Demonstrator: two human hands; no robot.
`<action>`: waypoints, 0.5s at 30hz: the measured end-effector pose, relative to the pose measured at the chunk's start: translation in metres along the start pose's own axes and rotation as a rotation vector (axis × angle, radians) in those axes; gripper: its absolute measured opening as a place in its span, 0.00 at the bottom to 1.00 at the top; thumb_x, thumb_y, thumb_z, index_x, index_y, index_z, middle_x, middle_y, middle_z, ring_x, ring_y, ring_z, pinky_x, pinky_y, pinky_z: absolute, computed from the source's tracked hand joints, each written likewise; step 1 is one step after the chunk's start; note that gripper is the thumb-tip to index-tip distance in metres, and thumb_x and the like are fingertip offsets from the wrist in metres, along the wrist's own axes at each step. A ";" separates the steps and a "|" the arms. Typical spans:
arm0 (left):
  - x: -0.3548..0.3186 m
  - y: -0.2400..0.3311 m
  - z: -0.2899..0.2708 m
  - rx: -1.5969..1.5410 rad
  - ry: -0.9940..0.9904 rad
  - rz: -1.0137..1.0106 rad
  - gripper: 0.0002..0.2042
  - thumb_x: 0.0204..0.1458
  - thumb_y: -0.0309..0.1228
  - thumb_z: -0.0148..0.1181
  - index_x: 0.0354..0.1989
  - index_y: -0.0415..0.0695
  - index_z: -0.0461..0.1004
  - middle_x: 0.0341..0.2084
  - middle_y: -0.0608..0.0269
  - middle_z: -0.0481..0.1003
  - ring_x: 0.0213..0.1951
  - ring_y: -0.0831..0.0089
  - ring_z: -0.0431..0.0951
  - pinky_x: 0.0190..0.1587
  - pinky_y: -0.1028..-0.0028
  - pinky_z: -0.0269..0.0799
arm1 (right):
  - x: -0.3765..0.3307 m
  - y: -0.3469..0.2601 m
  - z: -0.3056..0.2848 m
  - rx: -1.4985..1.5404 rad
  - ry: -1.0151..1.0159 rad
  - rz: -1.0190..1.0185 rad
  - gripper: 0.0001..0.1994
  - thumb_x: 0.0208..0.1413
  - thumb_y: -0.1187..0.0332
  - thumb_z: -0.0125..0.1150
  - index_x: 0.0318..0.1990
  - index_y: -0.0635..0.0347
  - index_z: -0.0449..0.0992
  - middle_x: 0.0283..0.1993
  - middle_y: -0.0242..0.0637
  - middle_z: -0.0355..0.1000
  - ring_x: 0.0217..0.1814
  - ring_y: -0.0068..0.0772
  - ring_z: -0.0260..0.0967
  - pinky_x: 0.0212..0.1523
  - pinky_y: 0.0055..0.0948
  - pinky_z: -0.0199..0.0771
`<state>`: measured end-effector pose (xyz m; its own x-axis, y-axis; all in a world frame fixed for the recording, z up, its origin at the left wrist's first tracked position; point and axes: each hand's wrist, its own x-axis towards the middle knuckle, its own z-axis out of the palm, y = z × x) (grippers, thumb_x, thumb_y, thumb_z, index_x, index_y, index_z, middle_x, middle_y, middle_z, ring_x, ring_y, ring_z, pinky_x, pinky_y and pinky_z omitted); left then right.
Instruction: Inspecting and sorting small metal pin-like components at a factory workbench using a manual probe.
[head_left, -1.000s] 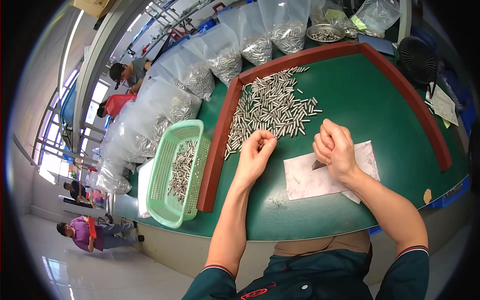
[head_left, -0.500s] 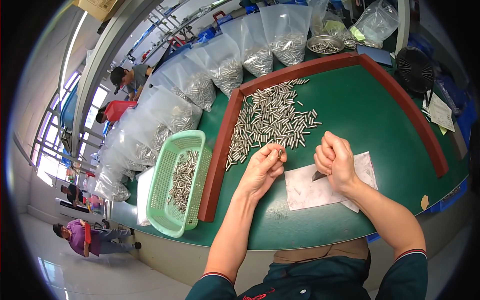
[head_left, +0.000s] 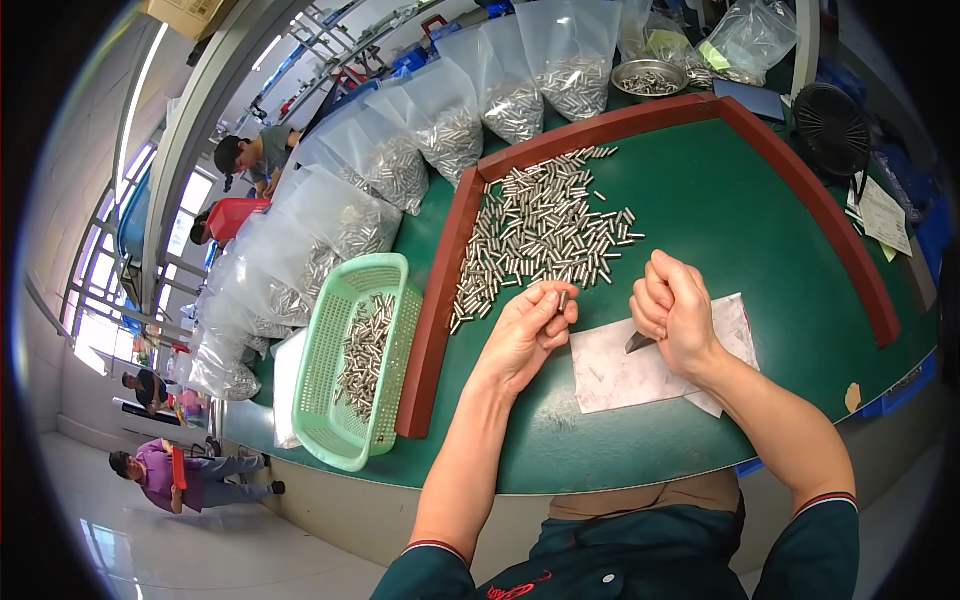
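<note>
One green table [head_left: 700, 205] fills the middle of your view, edged by one red-brown border [head_left: 434, 330]. One pale green basket [head_left: 316, 395] stands left of centre, and one heap of metal pins [head_left: 550, 225] (too many to count) lies at upper centre. One stained white cloth [head_left: 610, 378] lies right of centre. Your right hand [head_left: 675, 312] is curled into a fist around one dark tool [head_left: 638, 343], its tip poking out. At centre, your left hand [head_left: 523, 338] pinches one pin [head_left: 563, 299]: short, cylindrical, grey, near upright.
</note>
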<state>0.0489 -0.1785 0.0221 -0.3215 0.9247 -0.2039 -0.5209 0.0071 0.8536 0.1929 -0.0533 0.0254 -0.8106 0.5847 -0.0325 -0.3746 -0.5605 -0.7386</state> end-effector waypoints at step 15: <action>-0.011 -0.022 0.040 1.357 0.059 0.204 0.06 0.45 0.26 0.58 0.28 0.37 0.68 0.10 0.62 0.64 0.14 0.75 0.62 0.19 0.75 0.58 | -0.006 0.000 0.002 -0.008 -0.037 -0.068 0.22 0.57 0.62 0.37 0.10 0.52 0.49 0.07 0.25 0.44 0.09 0.16 0.35 0.11 0.20 0.36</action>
<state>0.0962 -0.1739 0.0246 -0.3491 0.9370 -0.0100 0.7031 0.2690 0.6583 0.1965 -0.0583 0.0267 -0.7996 0.5991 0.0420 -0.4256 -0.5159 -0.7435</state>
